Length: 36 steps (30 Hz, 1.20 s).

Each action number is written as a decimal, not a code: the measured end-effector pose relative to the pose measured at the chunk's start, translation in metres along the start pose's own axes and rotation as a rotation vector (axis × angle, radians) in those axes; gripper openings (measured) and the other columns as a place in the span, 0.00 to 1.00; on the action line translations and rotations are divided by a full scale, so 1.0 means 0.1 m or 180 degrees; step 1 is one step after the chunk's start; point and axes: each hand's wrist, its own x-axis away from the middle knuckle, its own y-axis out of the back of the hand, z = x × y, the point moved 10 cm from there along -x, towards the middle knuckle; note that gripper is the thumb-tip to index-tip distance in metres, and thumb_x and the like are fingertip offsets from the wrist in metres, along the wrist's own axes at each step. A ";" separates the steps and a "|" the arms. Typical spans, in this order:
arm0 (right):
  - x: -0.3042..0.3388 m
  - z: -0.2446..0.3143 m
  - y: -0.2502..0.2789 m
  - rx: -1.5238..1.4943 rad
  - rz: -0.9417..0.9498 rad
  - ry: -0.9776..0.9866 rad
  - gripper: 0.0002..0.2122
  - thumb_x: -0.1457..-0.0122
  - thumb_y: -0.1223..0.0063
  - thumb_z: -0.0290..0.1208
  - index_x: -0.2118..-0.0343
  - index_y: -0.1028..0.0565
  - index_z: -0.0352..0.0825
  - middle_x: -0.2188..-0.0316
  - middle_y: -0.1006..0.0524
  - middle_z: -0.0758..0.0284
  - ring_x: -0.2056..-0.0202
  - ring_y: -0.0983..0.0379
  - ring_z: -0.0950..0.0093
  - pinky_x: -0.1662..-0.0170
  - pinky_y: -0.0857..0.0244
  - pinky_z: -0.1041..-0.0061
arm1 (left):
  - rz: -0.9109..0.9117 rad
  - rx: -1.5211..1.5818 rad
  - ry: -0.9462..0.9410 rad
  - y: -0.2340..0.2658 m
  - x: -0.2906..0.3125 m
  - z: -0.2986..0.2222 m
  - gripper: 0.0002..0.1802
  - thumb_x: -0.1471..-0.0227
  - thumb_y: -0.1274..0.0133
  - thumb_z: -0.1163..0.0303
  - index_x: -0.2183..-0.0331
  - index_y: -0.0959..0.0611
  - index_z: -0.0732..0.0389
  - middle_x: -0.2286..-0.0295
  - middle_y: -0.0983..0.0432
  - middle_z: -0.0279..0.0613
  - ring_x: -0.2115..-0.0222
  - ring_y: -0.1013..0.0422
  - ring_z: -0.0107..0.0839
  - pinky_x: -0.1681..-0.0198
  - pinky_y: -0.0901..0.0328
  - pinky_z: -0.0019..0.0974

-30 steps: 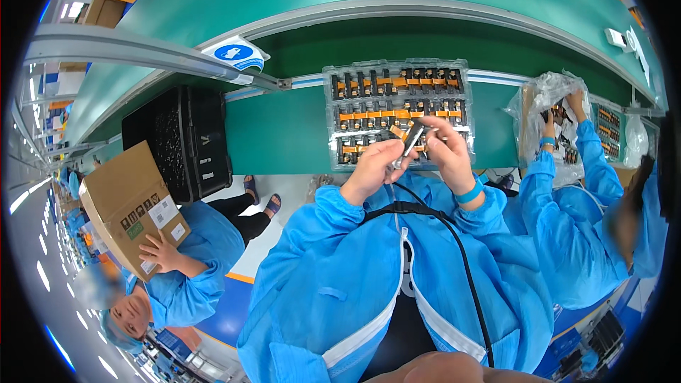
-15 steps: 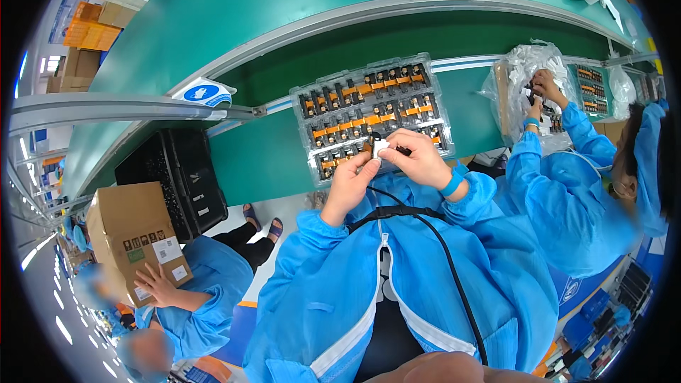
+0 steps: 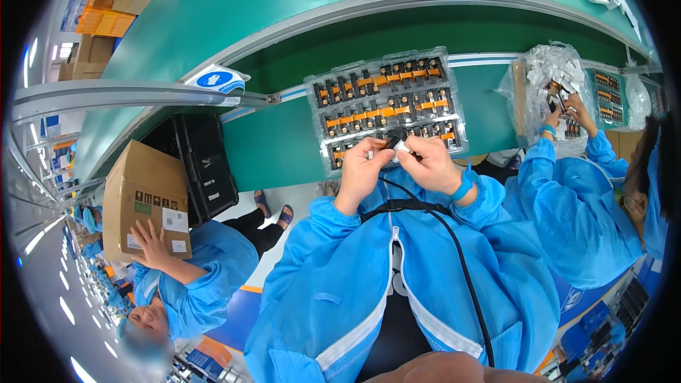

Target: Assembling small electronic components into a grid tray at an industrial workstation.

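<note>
In front of my chest, both hands are closed round a small black part with a white piece on it. Its exact kind is hard to make out. My left hand pinches the left side of this part, and my right hand has thumb and fingers on the white piece, which is mostly covered. Just beyond the fingers lies a clear plastic tray. Rows of small black parts with orange strips fill its compartments; my hands overlap its near edge.
A green bench runs under a metal-edged shelf. At left stand an open black case and a cardboard box that a person holds. To the right, a co-worker's hands work over a plastic bag of white pieces.
My fingers have shifted round the small part, and the white piece is now more covered. The whole view has slid slightly. At right, the co-worker's hands have moved apart.
</note>
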 end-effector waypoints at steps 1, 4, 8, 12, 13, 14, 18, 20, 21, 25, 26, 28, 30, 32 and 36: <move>0.01 -0.04 0.00 -0.0004 0.0000 -0.0009 0.06 0.43 0.46 0.28 0.74 0.27 0.32 0.82 0.29 0.60 0.82 0.31 0.66 0.78 0.39 0.70 | 0.0057 -0.0015 0.0064 -0.01 0.01 -0.10 0.11 0.46 0.39 0.68 0.66 0.19 0.67 0.72 0.23 0.32 0.71 0.31 0.20 0.66 0.35 0.26; 0.01 -0.24 0.03 -0.0370 0.0113 -0.0496 0.07 0.42 0.48 0.29 0.73 0.27 0.30 0.81 0.28 0.60 0.80 0.31 0.68 0.75 0.39 0.71 | 0.0538 -0.0195 0.0255 -0.01 -0.04 0.02 0.12 0.44 0.40 0.65 0.66 0.18 0.66 0.72 0.23 0.32 0.71 0.32 0.19 0.66 0.35 0.26; 0.00 -0.25 -0.02 -0.0216 0.0318 -0.0298 0.07 0.43 0.47 0.28 0.73 0.27 0.30 0.80 0.28 0.59 0.80 0.31 0.68 0.76 0.39 0.70 | 0.1302 0.0879 0.0937 -0.31 0.12 0.11 0.12 0.41 0.43 0.63 0.62 0.18 0.62 0.72 0.25 0.26 0.74 0.36 0.13 0.72 0.41 0.22; 0.02 -0.26 -0.01 -0.0408 0.0254 -0.0371 0.07 0.43 0.48 0.28 0.74 0.28 0.30 0.80 0.28 0.59 0.80 0.31 0.68 0.76 0.40 0.70 | 0.1192 0.1027 0.1037 -0.42 0.12 0.05 0.08 0.41 0.45 0.66 0.70 0.21 0.60 0.81 0.34 0.22 0.82 0.43 0.12 0.80 0.50 0.22; 0.04 -0.25 0.00 -0.0373 0.0207 -0.0374 0.07 0.43 0.48 0.27 0.75 0.28 0.30 0.81 0.28 0.59 0.80 0.31 0.68 0.76 0.40 0.70 | 0.0819 0.0847 0.0767 -0.37 0.06 -0.03 0.08 0.42 0.44 0.67 0.70 0.21 0.61 0.81 0.33 0.23 0.80 0.42 0.12 0.79 0.48 0.22; 0.05 -0.24 0.02 -0.0338 0.0161 -0.0375 0.07 0.43 0.48 0.27 0.75 0.27 0.30 0.81 0.28 0.59 0.80 0.31 0.69 0.76 0.39 0.70 | 0.0445 0.0665 0.0496 -0.29 0.03 -0.11 0.08 0.43 0.43 0.68 0.71 0.22 0.61 0.80 0.32 0.24 0.79 0.41 0.12 0.77 0.46 0.23; 0.01 -0.24 -0.01 -0.0253 0.0184 -0.0558 0.07 0.43 0.48 0.27 0.76 0.27 0.29 0.81 0.28 0.59 0.81 0.30 0.69 0.76 0.39 0.71 | 0.0078 -0.0216 -0.0069 -0.12 0.01 -0.12 0.09 0.45 0.40 0.69 0.72 0.22 0.62 0.78 0.29 0.26 0.77 0.39 0.14 0.76 0.44 0.23; 0.01 -0.09 -0.03 -0.0406 0.0096 -0.0343 0.07 0.44 0.48 0.27 0.75 0.26 0.29 0.81 0.28 0.60 0.81 0.31 0.69 0.76 0.40 0.71 | -0.0144 -0.0162 0.0018 -0.04 0.01 -0.13 0.11 0.48 0.38 0.68 0.73 0.21 0.65 0.79 0.25 0.34 0.77 0.34 0.18 0.75 0.39 0.28; 0.03 -0.10 -0.04 -0.0485 0.0086 -0.0386 0.07 0.44 0.49 0.26 0.75 0.26 0.29 0.82 0.28 0.61 0.81 0.31 0.69 0.77 0.40 0.71 | -0.0149 -0.0164 0.0020 -0.03 0.01 -0.14 0.11 0.48 0.38 0.68 0.73 0.21 0.65 0.79 0.25 0.34 0.77 0.34 0.18 0.75 0.39 0.28; 0.11 -0.13 -0.04 -0.0714 -0.0076 -0.0181 0.07 0.44 0.48 0.26 0.76 0.27 0.29 0.83 0.30 0.61 0.82 0.33 0.69 0.77 0.42 0.70 | -0.0315 -0.0744 -0.0192 -0.01 0.02 -0.35 0.13 0.49 0.37 0.66 0.74 0.20 0.66 0.79 0.25 0.36 0.77 0.33 0.21 0.74 0.38 0.30; 0.15 -0.13 -0.04 -0.0644 -0.0045 -0.0111 0.07 0.45 0.48 0.26 0.77 0.27 0.29 0.84 0.32 0.61 0.83 0.33 0.68 0.78 0.42 0.69 | -0.0415 -0.1074 -0.0395 0.00 0.02 -0.47 0.13 0.49 0.38 0.66 0.74 0.20 0.66 0.79 0.25 0.36 0.77 0.33 0.22 0.74 0.37 0.31; 0.17 0.19 -0.03 -0.0585 0.0224 0.0602 0.09 0.46 0.47 0.27 0.80 0.30 0.30 0.85 0.35 0.61 0.84 0.35 0.64 0.79 0.44 0.68 | -0.0783 -0.1126 -0.0129 0.23 -0.05 -0.30 0.15 0.48 0.38 0.63 0.74 0.20 0.66 0.78 0.24 0.36 0.77 0.31 0.26 0.72 0.36 0.34; 0.19 0.33 -0.01 -0.0806 0.0091 0.0613 0.09 0.44 0.48 0.28 0.78 0.28 0.30 0.84 0.32 0.61 0.84 0.34 0.62 0.79 0.42 0.68 | -0.0714 0.0648 0.0629 0.46 -0.15 0.11 0.13 0.42 0.43 0.61 0.67 0.22 0.63 0.83 0.35 0.28 0.82 0.41 0.18 0.79 0.44 0.27; 0.07 0.06 -0.07 -0.0504 -0.0155 -0.0522 0.09 0.40 0.49 0.29 0.75 0.27 0.30 0.82 0.30 0.60 0.82 0.32 0.63 0.77 0.40 0.69 | 0.0048 0.2300 0.0759 0.26 -0.12 0.15 0.15 0.39 0.47 0.58 0.63 0.23 0.62 0.81 0.37 0.28 0.83 0.46 0.17 0.80 0.49 0.26; -0.02 -0.12 -0.30 -0.0363 0.0175 -0.0565 0.08 0.37 0.50 0.30 0.70 0.28 0.30 0.81 0.29 0.66 0.79 0.34 0.78 0.75 0.40 0.74 | 0.0282 0.2094 0.0888 -0.04 0.06 0.10 0.22 0.38 0.50 0.56 0.51 0.26 0.64 0.74 0.31 0.28 0.78 0.42 0.17 0.77 0.47 0.24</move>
